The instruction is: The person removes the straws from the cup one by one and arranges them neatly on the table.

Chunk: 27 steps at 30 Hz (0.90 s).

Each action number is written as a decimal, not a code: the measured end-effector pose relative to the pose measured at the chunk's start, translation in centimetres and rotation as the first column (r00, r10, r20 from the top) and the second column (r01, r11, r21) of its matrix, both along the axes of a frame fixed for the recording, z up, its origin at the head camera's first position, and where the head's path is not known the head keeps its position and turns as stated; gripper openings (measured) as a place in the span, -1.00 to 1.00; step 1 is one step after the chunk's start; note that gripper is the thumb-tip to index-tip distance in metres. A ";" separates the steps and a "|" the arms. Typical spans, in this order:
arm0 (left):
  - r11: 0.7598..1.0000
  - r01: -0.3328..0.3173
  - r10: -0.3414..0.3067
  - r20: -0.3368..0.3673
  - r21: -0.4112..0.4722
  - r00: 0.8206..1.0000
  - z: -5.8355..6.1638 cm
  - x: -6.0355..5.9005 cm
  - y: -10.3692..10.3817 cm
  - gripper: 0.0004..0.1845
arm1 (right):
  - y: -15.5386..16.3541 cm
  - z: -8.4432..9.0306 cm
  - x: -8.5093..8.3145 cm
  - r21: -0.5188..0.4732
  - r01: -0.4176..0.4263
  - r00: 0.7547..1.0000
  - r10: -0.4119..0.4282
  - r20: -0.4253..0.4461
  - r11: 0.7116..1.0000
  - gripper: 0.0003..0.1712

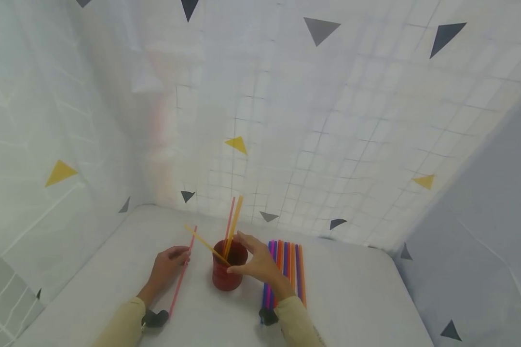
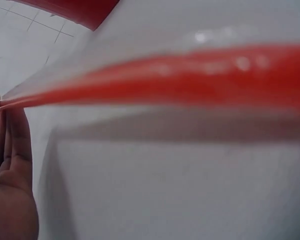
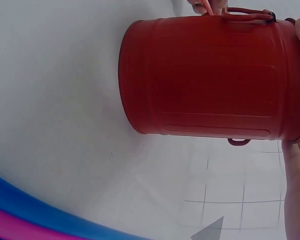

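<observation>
A red metal pail (image 1: 226, 278) with small side handles stands upright at the middle of the table. My right hand (image 1: 260, 262) grips its rim, thumb on the near side and fingers on the far side; the right wrist view shows the pail (image 3: 210, 75) large, with parts of the hand at its top. Inside lean a yellow straw (image 1: 205, 243) tilted left, an orange-yellow straw (image 1: 236, 217) and a pink straw (image 1: 228, 224). To the left of the pail, my left hand (image 1: 167, 267) pinches a pinkish-red straw (image 1: 180, 284), which crosses the left wrist view blurred.
Several blue, magenta, red, purple and orange straws (image 1: 300, 274) lie side by side right of the pail, partly under my right forearm. White sheeting (image 1: 286, 144) with triangles and grid lines hangs behind the white table (image 1: 351, 299). Dark wrist cameras sit by both sleeves.
</observation>
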<state>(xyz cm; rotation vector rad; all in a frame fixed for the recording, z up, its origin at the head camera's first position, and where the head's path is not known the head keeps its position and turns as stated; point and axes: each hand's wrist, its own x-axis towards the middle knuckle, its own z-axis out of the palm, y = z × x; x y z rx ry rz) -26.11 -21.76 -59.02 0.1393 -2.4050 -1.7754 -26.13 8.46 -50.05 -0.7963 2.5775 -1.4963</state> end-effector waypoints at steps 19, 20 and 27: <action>0.992 -0.048 0.050 0.011 -0.115 0.999 -0.6 -0.2 0.8 -0.70 | 0.0 -0.1 -0.3 -0.003 -0.002 0.999 0.002 -0.035 1.000 0.13; 0.992 -0.051 0.052 0.009 -0.118 0.999 -0.6 -0.2 0.9 -0.70 | 0.0 -0.1 -0.3 -0.006 -0.005 0.999 0.005 -0.038 1.000 0.13; 0.985 -0.064 0.065 0.004 -0.161 0.998 -0.9 -0.2 1.0 -0.69 | 0.0 0.1 -0.2 -0.002 -0.011 0.999 0.011 -0.035 1.000 0.14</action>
